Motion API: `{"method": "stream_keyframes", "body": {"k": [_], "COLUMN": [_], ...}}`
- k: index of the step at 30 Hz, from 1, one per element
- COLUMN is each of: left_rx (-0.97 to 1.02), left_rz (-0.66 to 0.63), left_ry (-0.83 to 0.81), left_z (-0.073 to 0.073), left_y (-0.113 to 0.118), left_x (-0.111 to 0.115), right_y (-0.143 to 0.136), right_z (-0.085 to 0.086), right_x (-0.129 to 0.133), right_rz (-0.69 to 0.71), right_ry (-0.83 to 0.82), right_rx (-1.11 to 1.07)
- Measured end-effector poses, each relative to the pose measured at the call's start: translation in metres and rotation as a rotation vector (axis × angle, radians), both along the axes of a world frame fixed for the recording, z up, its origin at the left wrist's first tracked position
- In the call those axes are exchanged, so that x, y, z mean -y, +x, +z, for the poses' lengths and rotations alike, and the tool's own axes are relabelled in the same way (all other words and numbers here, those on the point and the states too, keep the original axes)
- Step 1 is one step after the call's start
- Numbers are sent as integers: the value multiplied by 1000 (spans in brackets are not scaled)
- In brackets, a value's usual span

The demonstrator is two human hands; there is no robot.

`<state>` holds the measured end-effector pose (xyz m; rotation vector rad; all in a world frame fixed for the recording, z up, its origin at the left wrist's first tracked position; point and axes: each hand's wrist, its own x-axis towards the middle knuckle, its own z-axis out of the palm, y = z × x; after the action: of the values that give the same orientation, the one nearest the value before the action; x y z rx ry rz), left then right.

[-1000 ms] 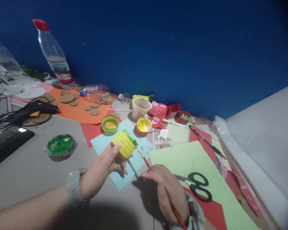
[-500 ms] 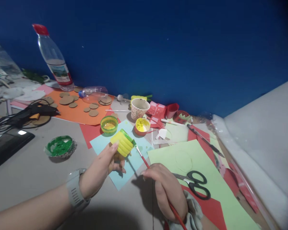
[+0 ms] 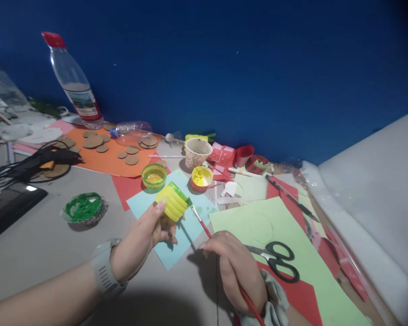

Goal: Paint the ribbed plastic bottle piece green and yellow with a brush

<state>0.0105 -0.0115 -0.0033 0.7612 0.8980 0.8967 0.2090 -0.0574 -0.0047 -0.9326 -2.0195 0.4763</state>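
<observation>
Little change: left grip [image 3: 144, 235] pinches yellow piece [image 3: 171, 204], right grip [image 3: 236, 267] holds brush [image 3: 205, 229] at green far-right edge [image 3: 179, 190]; painting seems unfinished.

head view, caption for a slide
Left hand holds a yellow ribbed piece; right hand holds a paintbrush at its green edge.

No wording, number or brand name can be read anywhere. The one label that shows plainly is the printed label [image 3: 82, 100] around the clear plastic bottle [image 3: 66, 68] with the red cap [image 3: 54, 40], standing at the back of the worktop [image 3: 51, 253]. It bears a landscape picture in blue and green and a red area along its lower part; any lettering is too small and blurred to make out.
</observation>
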Motion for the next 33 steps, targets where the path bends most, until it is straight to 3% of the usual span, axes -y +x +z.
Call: {"method": "stream_keyframes", "body": {"k": [6, 13, 17, 24, 29, 33], "left_rx": [28, 56, 67, -32, -204, -226], "left_rz": [-5, 84, 42, -101, -170, -188], "left_ry": [5, -36, -2, 43, 141, 180], "left_z": [2, 4, 3, -2, -3, -2], "left_y": [1, 0, -1, -1, -3, -4], "left_x": [-2, -3, -4, -2, 7, 9], "right_y": [0, 2, 2, 5, 7, 8], "right_z": [0, -2, -4, -10, -14, -17], "right_x": [1, 1, 2, 3, 0, -2], "right_rz": [-10, -67, -75, 140, 254, 298], "right_ry": [-8, 27, 69, 53, 127, 168], "right_rx": [-6, -75, -123, -354, -255, -200]}}
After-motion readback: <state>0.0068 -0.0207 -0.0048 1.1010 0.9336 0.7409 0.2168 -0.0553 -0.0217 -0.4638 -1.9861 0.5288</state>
